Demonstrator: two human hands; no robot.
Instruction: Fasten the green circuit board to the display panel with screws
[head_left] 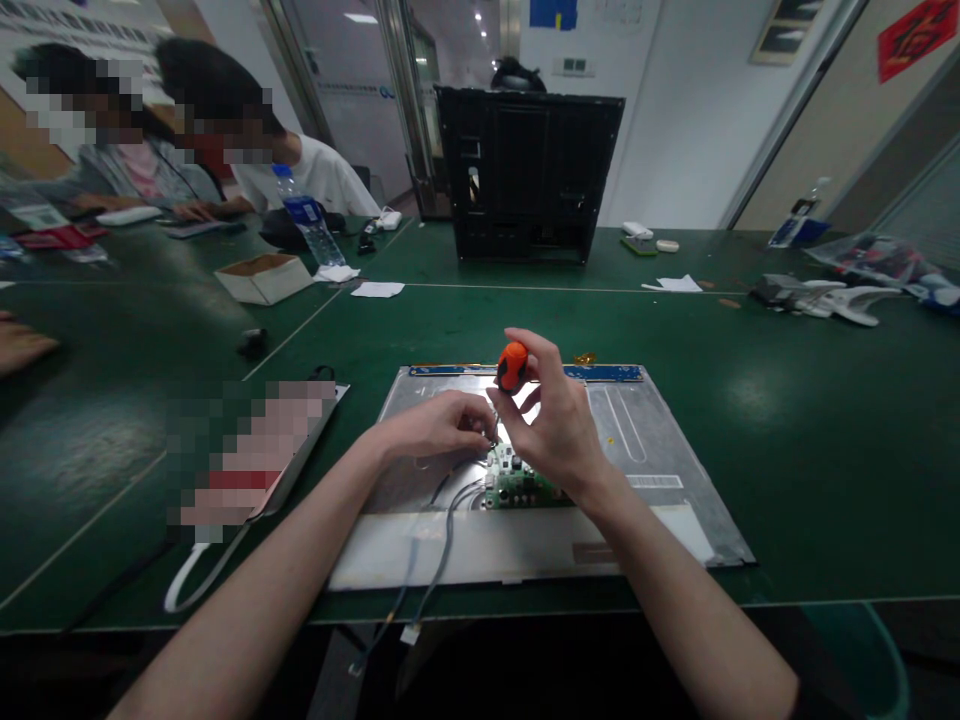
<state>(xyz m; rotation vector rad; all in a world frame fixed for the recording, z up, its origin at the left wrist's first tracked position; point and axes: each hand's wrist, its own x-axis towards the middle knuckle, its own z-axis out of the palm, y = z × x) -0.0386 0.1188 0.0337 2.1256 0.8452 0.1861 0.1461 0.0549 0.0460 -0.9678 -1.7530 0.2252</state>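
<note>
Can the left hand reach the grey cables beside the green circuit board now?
Probably yes. The left hand rests on the metal panel right above the grey cables, with nothing between them. The right hand holds the orange screwdriver aside, over the green circuit board.

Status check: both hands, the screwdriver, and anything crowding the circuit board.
Right hand shut on orange-handled screwdriver, upright. Left hand pinching at its tip by green circuit board. Grey cables trail off silver metal panel.

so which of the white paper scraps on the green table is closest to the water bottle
The crumpled scrap right at the foot of the water bottle, touching its base. The flat sheet lies further right, and the one at far right is well away.
</note>
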